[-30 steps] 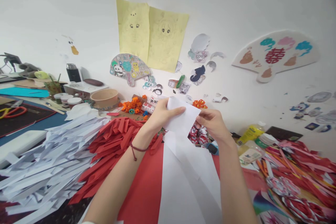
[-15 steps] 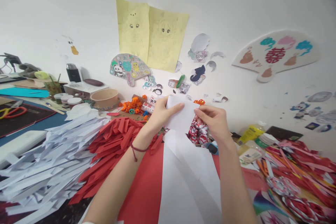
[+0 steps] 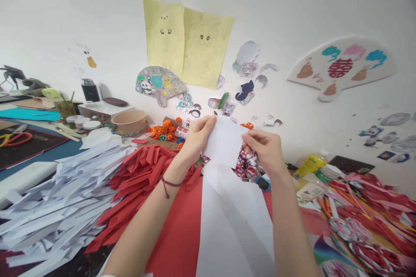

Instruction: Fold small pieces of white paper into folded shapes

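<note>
Between my two hands a small piece of white paper [image 3: 226, 142] is held up above the table. My left hand [image 3: 199, 136] pinches its upper left edge, the thumb on the near face and the other fingers hidden behind. At the right edge, my right hand [image 3: 264, 147] grips the paper between thumb and fingertips. Below it lies a large white sheet [image 3: 234, 225], crossed by a shadow, on top of red paper [image 3: 178, 229]. Red and white folded paper pieces [image 3: 245, 165] show behind the held paper, partly covered.
Heaps of white paper strips [image 3: 65, 203] and red paper strips [image 3: 146, 169] lie to the left. A tan bowl [image 3: 129, 122] and orange-handled scissors [image 3: 17, 139] are farther back. At right are a yellow bottle [image 3: 310, 163] and red and pink strips [image 3: 380, 199].
My left thumb has slid from the middle of the small paper up to its upper left edge, leaving its face uncovered. My right hand stays at the right edge, almost unmoved.
</note>
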`<state>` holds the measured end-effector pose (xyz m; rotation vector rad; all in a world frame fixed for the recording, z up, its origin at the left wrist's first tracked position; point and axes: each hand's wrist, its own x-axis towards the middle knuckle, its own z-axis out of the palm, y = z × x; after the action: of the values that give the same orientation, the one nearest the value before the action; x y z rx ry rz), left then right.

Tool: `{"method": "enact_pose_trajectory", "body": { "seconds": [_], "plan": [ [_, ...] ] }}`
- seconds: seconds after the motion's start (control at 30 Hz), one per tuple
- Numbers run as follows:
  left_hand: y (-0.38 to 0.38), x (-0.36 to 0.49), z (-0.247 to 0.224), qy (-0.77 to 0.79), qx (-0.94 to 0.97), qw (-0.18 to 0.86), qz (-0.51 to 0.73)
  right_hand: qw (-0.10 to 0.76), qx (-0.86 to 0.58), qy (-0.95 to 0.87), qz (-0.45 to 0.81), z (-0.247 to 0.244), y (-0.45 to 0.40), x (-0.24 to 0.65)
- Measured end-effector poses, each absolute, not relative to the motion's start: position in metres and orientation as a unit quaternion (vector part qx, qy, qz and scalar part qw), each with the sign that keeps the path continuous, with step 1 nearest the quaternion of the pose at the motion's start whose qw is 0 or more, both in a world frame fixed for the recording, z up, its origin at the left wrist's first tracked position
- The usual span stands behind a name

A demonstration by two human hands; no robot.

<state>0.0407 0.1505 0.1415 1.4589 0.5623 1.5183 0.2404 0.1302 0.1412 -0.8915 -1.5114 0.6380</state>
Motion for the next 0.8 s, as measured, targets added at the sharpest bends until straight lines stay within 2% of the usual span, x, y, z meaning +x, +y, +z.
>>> {"method": "enact_pose_trajectory", "body": {
  "seconds": [0.5,0.7,0.8],
  "plan": [
    [0.1524,0.0408,0.1423,0.247,0.593,0.430,0.634,0.603,-0.385,-0.661,0.228,0.1436,0.1261,0.2343],
    [0.1538,0.0405,0.1424,0.255,0.595,0.416,0.639,0.610,-0.370,-0.682,0.160,0.1422,0.1246,0.2333],
    [0.1540,0.0406,0.1417,0.237,0.596,0.446,0.625,0.612,-0.365,-0.695,0.092,0.1432,0.1234,0.2331]
  ]
}}
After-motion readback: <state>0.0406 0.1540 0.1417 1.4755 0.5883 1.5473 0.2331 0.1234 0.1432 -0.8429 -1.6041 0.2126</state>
